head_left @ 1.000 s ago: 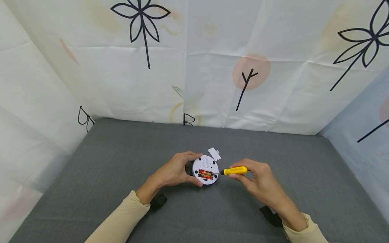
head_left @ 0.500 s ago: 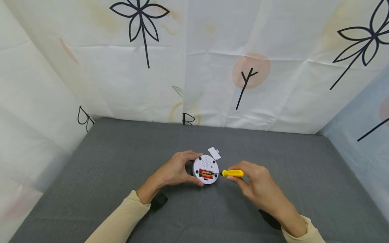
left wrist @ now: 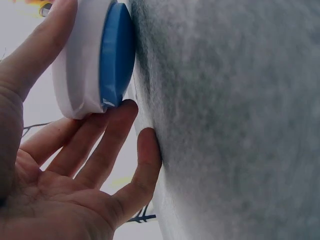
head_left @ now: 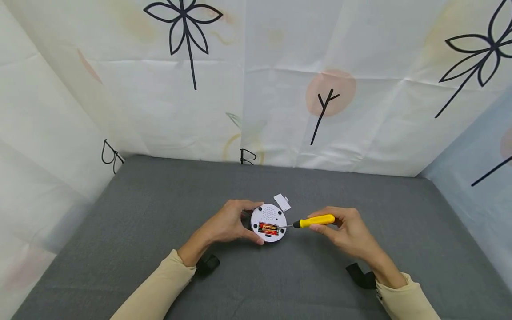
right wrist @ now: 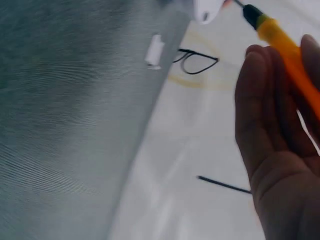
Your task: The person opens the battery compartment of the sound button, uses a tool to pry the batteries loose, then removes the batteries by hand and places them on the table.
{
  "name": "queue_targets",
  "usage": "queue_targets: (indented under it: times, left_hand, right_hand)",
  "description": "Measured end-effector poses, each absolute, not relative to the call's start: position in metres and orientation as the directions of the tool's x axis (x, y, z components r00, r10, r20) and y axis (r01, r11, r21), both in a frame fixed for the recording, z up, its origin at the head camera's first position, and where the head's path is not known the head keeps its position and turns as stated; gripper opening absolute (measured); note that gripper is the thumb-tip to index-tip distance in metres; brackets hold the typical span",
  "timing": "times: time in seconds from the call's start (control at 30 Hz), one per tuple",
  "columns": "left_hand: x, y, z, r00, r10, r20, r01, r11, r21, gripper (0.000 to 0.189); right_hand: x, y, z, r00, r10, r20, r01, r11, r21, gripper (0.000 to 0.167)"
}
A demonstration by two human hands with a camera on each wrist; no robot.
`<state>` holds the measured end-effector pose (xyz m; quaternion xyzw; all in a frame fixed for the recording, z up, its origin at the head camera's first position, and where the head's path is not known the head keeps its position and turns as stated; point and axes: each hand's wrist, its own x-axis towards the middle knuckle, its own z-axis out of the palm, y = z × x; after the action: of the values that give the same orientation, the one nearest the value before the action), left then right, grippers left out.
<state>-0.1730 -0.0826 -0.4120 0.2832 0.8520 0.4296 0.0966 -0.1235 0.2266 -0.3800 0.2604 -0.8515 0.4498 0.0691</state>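
**Left grip [head_left: 230, 223] round the device [head_left: 272, 217], right grip [head_left: 347, 230] on the screwdriver [head_left: 318, 220]**

The left grip held the device by its rim, thumb on the near side and fingers round the far side. The right grip pinched the screwdriver by its yellow handle, thumb against fingers, with the shaft pointing left at the device. The tip met the right end of the two batteries [head_left: 268, 228]; whether it pressed on one or on the casing beside it, I could not tell.

The device sat on the grey surface [head_left: 180, 191], white underside up and blue side down. A small white cover [head_left: 282, 202] lay just beyond it.

The device looked like a stiff plastic shell, probably light, with the batteries likely making up much of its weight. Its smooth, round side would probably have slid or turned under a sideways push, so the rim was the sound place to hold, leaving the batteries free. The batteries seemed hard and slick, best taken at an end. The cover looked thin, its little tab the likeliest part to snap; its long edges made the safer hold. The screwdriver's thick handle gave the better purchase, and the thin shaft called for a gentle touch.
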Motion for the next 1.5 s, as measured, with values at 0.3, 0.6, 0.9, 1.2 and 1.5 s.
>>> queue_targets:
  times: [0.3, 0.6, 0.9, 1.2, 1.5]
  left_hand:
    - [-0.177, -0.086, -0.412, -0.828, 0.560, 0.024, 0.342, 0.471, 0.813, 0.089]
    - [-0.181, -0.091, -0.414, -0.827, 0.562, 0.003, 0.298, 0.434, 0.850, 0.089]
    - [-0.182, -0.093, -0.414, -0.829, 0.559, -0.019, 0.273, 0.434, 0.858, 0.088]
    - [-0.183, -0.093, -0.415, -0.826, 0.563, -0.008, 0.265, 0.401, 0.877, 0.087]
    - [-0.182, -0.091, -0.415, -0.826, 0.563, -0.008, 0.260, 0.395, 0.881, 0.088]
  right_hand:
    - [-0.137, 0.239, -0.399, -0.855, -0.389, 0.344, -0.476, 0.324, -0.817, 0.024]
    - [-0.142, 0.241, -0.411, -0.832, -0.392, 0.392, -0.499, 0.220, -0.838, 0.025]
    - [-0.144, 0.243, -0.416, -0.850, -0.369, 0.376, -0.457, 0.162, -0.875, 0.022]
    - [-0.145, 0.244, -0.416, -0.878, -0.354, 0.323, -0.383, 0.111, -0.917, 0.029]
    - [-0.144, 0.245, -0.414, -0.886, -0.352, 0.301, -0.351, 0.089, -0.932, 0.028]
